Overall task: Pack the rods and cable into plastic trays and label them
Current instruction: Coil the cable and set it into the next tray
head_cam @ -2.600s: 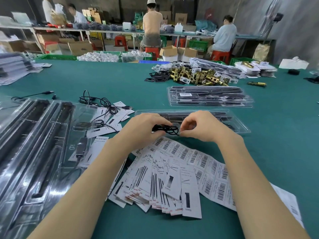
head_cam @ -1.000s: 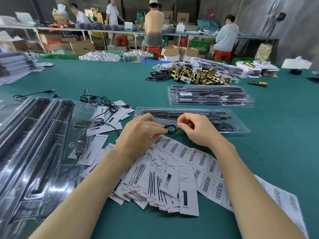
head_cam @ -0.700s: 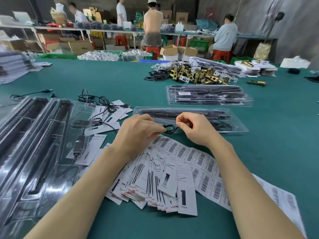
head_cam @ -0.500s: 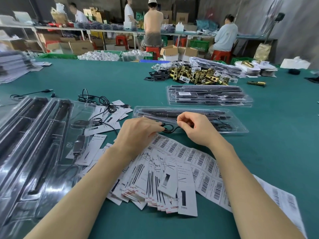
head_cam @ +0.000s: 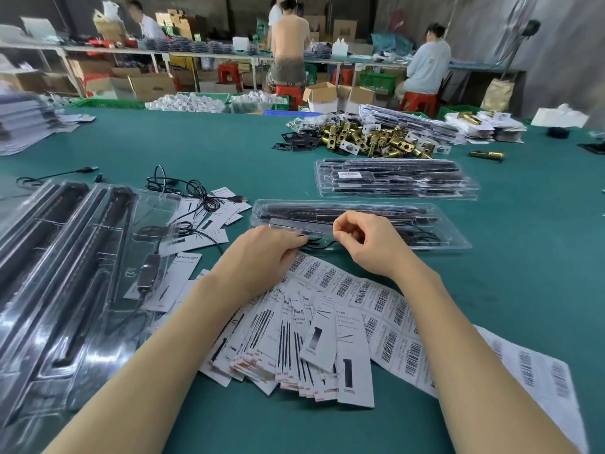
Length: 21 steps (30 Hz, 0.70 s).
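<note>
While both hands work at the near edge of the open tray, the notes run as follows.

Left hand: left hand [head_cam: 265, 249] rests on the tray [head_cam: 451, 239] rim, fingers curled over one end of the cable [head_cam: 319, 245]; a grip, as far as shows.
Right hand: right hand [head_cam: 363, 244] pinches the cable's other end, thumb against forefinger. The hands sit near each other, not touching.
Cable: thin, black, slack; a short loop shows between the hands, at the tray's near wall. Whether it lies in its pocket or just above cannot be told.
Rods: dark rods [head_cam: 347, 213] already lie lengthwise in this tray.
Done: a finished stack [head_cam: 393, 178] beyond carries a barcode label on top. Judged well under way, with this tray's rods seated.
Left: cable to tuck in, tray to close, label to stick on. Barcode sheet [head_cam: 386, 309] and cards [head_cam: 294, 342] wait on the green surface [head_cam: 523, 290] below the hands.
Backlog: more trays [head_cam: 65, 273] at left, more loose cables [head_cam: 183, 191] beside them; many units likely remain.
</note>
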Motion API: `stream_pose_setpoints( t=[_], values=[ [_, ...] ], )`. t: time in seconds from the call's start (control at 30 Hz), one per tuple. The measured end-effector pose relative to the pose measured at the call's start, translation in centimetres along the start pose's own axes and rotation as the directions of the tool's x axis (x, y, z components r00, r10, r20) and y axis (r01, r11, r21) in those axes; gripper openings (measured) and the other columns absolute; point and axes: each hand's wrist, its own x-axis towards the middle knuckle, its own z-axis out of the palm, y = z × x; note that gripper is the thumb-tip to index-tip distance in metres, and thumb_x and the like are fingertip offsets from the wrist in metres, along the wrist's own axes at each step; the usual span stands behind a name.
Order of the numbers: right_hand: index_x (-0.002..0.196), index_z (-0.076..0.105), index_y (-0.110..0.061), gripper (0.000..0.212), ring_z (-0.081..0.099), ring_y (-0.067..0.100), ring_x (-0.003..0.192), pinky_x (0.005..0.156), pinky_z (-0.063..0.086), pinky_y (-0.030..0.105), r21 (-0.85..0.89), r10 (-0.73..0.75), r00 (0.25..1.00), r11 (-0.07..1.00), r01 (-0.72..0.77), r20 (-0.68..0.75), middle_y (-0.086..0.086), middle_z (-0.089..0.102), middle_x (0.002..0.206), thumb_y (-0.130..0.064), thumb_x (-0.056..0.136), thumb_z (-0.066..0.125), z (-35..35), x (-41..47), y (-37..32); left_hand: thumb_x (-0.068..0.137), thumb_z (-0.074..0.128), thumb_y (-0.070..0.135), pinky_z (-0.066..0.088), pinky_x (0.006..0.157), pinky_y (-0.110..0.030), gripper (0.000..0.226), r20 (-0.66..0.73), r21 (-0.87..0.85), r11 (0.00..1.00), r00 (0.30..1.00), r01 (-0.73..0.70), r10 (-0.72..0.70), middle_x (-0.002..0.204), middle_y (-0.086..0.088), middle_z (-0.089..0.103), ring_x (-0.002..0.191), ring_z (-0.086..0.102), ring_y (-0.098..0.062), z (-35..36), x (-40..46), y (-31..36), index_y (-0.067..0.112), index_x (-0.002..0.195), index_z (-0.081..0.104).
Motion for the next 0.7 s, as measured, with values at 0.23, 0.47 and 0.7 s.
stream_pose_setpoints(
  t=[0.23, 0.47, 0.7],
  values=[
    [0.088, 0.059, -0.036, 0.026, 0.048, 0.003, 0.068, 0.064, 0.043, 0.027, -0.03, -0.016, 1.0, 0.999, 0.016, 0.006, -0.013, 0.057, 0.078, -0.047, 0.079, 0.081, 0.5, 0.3, -0.1, 0.101, 0.051, 0.012, 0.046, 0.104, -0.042, 0.035, 0.043, -0.111, 0.994, 0.999, 0.015, -0.01, 0.134, 0.003, 0.065, 0.127, 0.057, -0.02, 0.2, 0.4, -0.4, 0.018, 0.132, 0.064],
    [0.087, 0.057, -0.035, 0.023, 0.049, 0.0, 0.075, 0.061, 0.035, 0.026, -0.128, -0.054, 0.992, 0.991, 0.04, -0.114, -0.016, 0.056, 0.076, -0.051, 0.085, 0.074, 1.7, 0.4, 0.4, 0.107, 0.042, 0.019, 0.02, 0.122, -0.025, 0.047, 0.075, -0.107, 0.994, 0.997, 0.027, -0.019, 0.159, 0.009, 0.037, 0.148, 0.027, -0.006, 1.1, 0.3, -1.0, 0.024, 0.153, 0.04],
    [0.079, 0.057, -0.034, 0.02, 0.055, 0.01, 0.068, 0.061, 0.043, 0.027, -0.112, 0.021, 0.99, 0.993, -0.037, -0.136, -0.01, 0.059, 0.07, -0.043, 0.086, 0.073, 2.1, 0.9, -0.2, 0.108, 0.031, 0.026, 0.01, 0.125, -0.032, 0.053, 0.102, 0.088, 0.996, 0.995, 0.005, -0.014, 0.165, 0.013, 0.018, 0.154, 0.009, -0.007, 1.7, 0.4, -1.1, 0.027, 0.16, 0.02]
  ],
)
